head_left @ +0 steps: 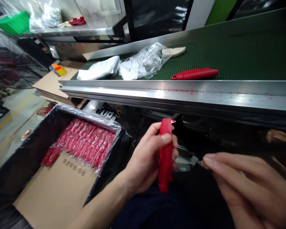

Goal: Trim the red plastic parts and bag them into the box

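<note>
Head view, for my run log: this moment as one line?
left hand: grips red handle upright | right hand: pinches small metal part | box: bagged red handles

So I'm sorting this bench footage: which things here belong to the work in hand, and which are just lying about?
In hand:
left hand gripping the red handle
right hand pinching the metal piece
box of bagged red handles

Lying about:
red handle on the belt
clear plastic bags
white bag
orange tape dispenser

Green conveyor belt (240, 47) w/ red handle (194, 73), plastic bags (143, 62), maybe parts.
</note>
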`<state>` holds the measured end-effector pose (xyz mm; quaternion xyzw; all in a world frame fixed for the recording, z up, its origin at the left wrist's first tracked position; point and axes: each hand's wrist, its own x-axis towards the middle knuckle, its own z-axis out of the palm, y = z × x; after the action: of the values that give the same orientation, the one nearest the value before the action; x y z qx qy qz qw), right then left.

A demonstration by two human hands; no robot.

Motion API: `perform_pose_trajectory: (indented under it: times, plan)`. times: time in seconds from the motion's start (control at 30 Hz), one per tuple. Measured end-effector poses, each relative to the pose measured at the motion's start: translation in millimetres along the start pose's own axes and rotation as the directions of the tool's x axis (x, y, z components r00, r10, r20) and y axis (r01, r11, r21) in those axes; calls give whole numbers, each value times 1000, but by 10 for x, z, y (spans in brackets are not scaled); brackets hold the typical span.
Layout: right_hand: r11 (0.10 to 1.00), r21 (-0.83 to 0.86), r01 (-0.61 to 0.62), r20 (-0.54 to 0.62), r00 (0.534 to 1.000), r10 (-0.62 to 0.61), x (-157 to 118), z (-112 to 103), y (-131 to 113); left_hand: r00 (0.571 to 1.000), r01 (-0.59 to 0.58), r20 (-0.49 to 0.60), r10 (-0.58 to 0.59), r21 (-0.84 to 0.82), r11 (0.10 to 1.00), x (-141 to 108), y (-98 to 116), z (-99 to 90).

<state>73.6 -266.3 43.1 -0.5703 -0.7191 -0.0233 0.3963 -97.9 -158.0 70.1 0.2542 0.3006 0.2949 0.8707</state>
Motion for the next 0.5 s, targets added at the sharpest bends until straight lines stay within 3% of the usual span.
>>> perform_pose_trajectory:
  times: [0.07, 0.2, 0.5]
  plan:
    - [998, -51, 23, -42, 999, -25, 102, -30, 48, 1000, 19, -9, -18, 107, 994, -55, -50, 9]
    - [993, -103, 49, 22, 999, -47, 270, -40, 12, 999, 43, -7, -43, 246, 968, -150, -132, 11]
    - [994, -112, 14, 21, 1000, -12, 288, 11, -24, 999, 46, -16, -43, 262, 964, -207, -146, 36]
